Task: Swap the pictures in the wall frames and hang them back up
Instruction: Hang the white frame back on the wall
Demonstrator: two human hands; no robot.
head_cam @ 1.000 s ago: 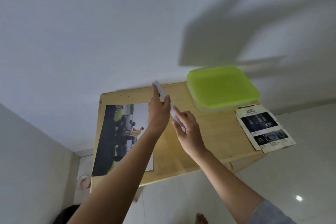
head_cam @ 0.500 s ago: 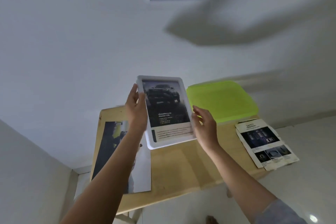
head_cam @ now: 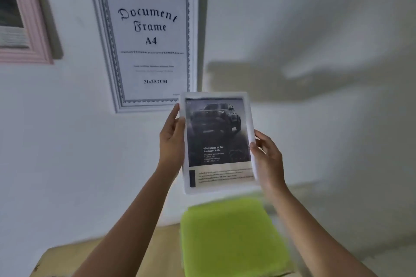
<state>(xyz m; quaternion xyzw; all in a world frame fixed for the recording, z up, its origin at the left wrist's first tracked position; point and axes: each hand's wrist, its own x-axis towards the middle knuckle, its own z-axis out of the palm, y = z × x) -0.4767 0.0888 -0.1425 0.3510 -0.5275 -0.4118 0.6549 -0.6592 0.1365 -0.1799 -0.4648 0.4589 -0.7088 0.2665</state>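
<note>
I hold a white picture frame (head_cam: 218,141) upright in front of the wall, its face towards me, showing a dark car advert. My left hand (head_cam: 171,139) grips its left edge and my right hand (head_cam: 265,155) grips its right edge. On the wall up and to the left hangs a larger white frame (head_cam: 146,36) with a "Document Frame A4" insert. A pink frame (head_cam: 24,29) with a dark picture hangs at the far left, partly cut off by the view's edge.
A lime-green lidded box (head_cam: 231,236) sits on the wooden table (head_cam: 56,261) below my hands, against the white wall. Shadows of my arms fall on the wall to the right.
I have lifted the white frame from just above the table up to the wall, and my view has tilted upward. The papers on the table have dropped out of sight.
</note>
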